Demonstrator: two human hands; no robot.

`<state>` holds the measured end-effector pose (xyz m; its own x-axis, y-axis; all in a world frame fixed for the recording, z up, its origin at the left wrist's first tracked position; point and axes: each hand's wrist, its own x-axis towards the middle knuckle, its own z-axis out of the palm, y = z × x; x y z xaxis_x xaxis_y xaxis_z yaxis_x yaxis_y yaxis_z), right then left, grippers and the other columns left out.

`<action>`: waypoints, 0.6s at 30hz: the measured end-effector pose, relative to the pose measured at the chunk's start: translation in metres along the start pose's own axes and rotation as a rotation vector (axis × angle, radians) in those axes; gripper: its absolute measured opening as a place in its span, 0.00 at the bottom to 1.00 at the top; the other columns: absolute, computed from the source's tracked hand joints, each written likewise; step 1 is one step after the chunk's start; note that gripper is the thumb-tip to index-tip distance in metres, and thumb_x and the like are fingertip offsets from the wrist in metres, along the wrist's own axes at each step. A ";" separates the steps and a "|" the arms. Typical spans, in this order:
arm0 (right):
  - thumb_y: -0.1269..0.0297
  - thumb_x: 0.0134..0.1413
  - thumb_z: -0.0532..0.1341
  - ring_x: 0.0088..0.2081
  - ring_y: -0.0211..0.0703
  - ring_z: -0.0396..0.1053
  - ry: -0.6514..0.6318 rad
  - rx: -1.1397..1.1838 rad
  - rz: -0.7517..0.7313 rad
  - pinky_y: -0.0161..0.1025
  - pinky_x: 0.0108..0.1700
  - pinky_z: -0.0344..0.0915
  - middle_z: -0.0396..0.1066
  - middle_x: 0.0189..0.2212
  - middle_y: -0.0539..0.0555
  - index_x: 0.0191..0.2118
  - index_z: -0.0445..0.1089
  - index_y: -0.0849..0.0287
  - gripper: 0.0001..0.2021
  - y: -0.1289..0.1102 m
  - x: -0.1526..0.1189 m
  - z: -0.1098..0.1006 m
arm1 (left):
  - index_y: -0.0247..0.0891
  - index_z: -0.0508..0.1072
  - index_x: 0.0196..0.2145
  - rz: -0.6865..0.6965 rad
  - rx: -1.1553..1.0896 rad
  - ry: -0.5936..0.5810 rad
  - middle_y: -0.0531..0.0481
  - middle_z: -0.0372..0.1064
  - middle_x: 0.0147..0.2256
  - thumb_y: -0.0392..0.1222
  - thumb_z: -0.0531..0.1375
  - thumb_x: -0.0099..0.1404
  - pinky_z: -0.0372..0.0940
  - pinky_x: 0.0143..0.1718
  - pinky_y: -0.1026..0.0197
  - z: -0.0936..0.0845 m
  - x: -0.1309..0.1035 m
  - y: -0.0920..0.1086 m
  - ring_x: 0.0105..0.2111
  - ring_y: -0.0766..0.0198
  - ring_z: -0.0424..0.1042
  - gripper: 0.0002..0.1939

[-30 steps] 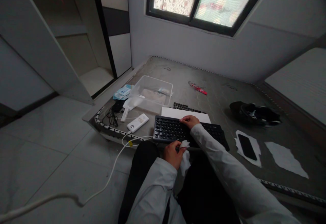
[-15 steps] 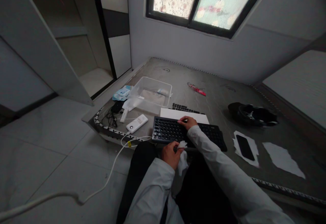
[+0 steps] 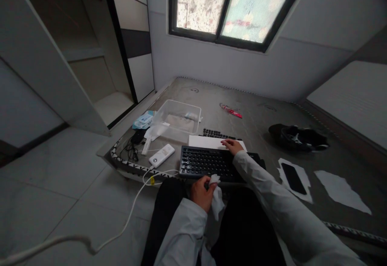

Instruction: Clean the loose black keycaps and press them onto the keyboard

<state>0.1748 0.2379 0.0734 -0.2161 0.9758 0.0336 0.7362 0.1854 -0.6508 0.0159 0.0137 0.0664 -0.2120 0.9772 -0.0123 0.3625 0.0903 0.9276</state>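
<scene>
A black keyboard [image 3: 208,163] lies along the near edge of the mattress in front of my knees. My left hand [image 3: 202,193] is closed on a crumpled white tissue [image 3: 217,201], just below the keyboard's front edge. My right hand [image 3: 233,146] is over the keyboard's back edge, beside a flat white panel [image 3: 204,142]. Its fingertips are drawn together; whatever they may hold is too small to make out. Behind the panel, small black keycaps [image 3: 211,132] sit in rows, partly hidden by it.
A clear plastic bin [image 3: 181,127] stands behind a white power bank [image 3: 162,155] with a white cable. A blue packet [image 3: 143,120] and black cord [image 3: 130,153] lie left. Rightward are a phone [image 3: 292,178] on paper, a white sheet [image 3: 343,191] and a black bag-like item [image 3: 298,138].
My right hand has moved from the keys back and to the right, toward the white panel. My left hand still grips the tissue. The view has tilted slightly upward.
</scene>
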 end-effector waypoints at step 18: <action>0.57 0.42 0.59 0.39 0.47 0.67 -0.023 -0.589 0.228 0.41 0.42 0.57 0.73 0.33 0.56 0.31 0.73 0.56 0.10 0.077 0.155 -0.019 | 0.33 0.71 0.41 -0.418 -0.327 -0.003 0.48 0.71 0.20 0.56 0.54 0.52 0.61 0.21 0.66 0.001 0.021 -0.004 0.19 0.63 0.67 0.26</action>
<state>0.2101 0.4054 0.0425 -0.0213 0.9968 -0.0772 0.9936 0.0125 -0.1125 0.0111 0.0341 0.0620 -0.2749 0.8715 -0.4062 -0.0539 0.4079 0.9114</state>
